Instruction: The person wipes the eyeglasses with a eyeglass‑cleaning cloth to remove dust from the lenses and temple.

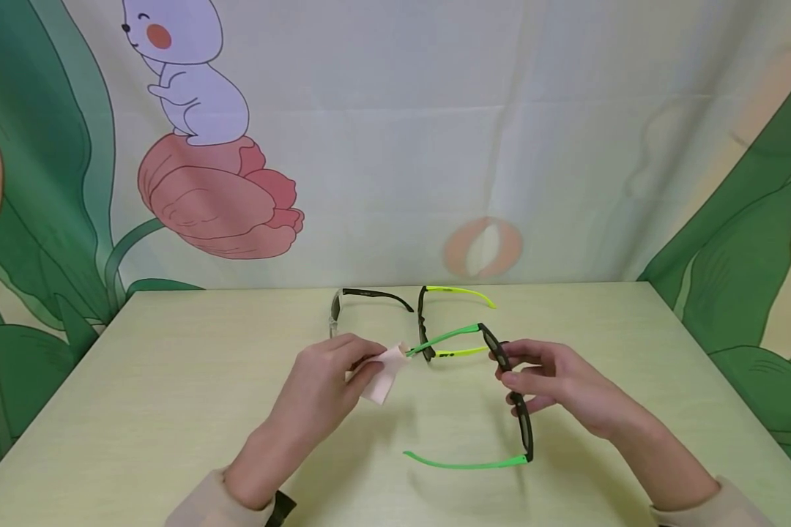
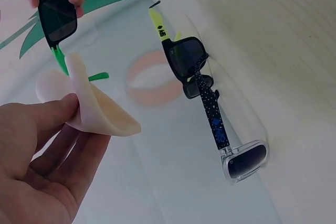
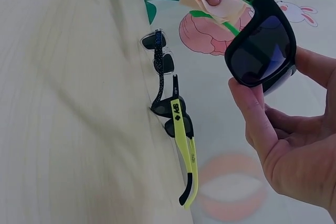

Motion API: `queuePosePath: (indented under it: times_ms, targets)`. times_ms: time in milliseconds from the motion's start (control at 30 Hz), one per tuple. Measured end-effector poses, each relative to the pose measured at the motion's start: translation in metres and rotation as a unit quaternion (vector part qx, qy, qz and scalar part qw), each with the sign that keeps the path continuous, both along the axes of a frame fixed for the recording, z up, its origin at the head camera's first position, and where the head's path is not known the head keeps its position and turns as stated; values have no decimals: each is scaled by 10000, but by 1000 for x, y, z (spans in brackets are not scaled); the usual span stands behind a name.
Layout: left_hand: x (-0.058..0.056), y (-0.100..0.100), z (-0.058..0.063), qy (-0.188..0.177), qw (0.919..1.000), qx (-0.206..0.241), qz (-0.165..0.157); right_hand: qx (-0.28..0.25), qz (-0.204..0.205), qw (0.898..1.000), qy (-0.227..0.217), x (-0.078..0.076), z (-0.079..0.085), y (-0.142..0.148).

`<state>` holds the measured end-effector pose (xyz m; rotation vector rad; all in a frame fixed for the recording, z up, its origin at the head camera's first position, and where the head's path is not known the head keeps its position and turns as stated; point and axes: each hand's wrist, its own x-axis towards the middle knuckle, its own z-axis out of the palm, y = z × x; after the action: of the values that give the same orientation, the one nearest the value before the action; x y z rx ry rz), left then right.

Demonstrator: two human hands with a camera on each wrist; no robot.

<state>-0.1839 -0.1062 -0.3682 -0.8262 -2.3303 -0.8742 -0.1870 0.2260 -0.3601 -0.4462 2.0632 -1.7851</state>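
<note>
I see a pale table [image 1: 138, 410] below both grips. Beyond the left hand [image 1: 329, 373], partly hidden by it, lie clear glasses [image 2: 247, 161]. Farther than the gap between that grip and the right hand [image 1: 560, 380], yellow glasses [image 3: 180, 129] lie unfolded, just beside the clear pair.

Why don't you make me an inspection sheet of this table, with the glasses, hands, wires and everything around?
Surface: pale table.
Job's things: green-armed sunglasses, held up; pink cloth at the end of one green arm.
Clutter: yellow-armed sunglasses and clear-framed sunglasses, on the table behind.
Left hand: pinches the cloth.
Right hand: holds the green-armed sunglasses by their front.
Cables: nothing seen.
Surroundings: backdrop with cartoon animal, pink flower.
</note>
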Motion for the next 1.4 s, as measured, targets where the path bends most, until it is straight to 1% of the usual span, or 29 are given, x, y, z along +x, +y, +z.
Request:
queuePosePath:
  times_ms: [200,367,500,633,767,833,1000,1200,1300,1400]
  targets:
    - [0,4,-1,-147,9999,-36,-33,-113,82,9999,27,0,-2,-5]
    - [0,7,-1,-133,9998,-151,67,-62,157,9998,54,1,-1,-12]
    - [-1,11,-1,-5,9998,-162,95,4,206,9998,63,1,-1,-17]
    - [-3,16,1,223,9996,-146,-10,126,302,9994,130,3,-2,-21]
    - [-4,22,3,448,9986,-269,-82,244,326,9990,164,5,-3,-26]
    - [-4,25,5,499,9982,-312,-93,288,324,9989,164,5,-4,-29]
    - [-5,34,9,598,9976,-327,-130,301,361,9987,197,6,-5,-35]
    - [-5,45,14,918,9952,-319,-134,223,380,9988,215,8,-9,-44]
    - [-5,49,14,916,9952,-339,-100,143,334,9991,236,9,-10,-47]
    - [-5,50,14,802,9960,-392,-66,46,212,9996,198,9,-11,-48]
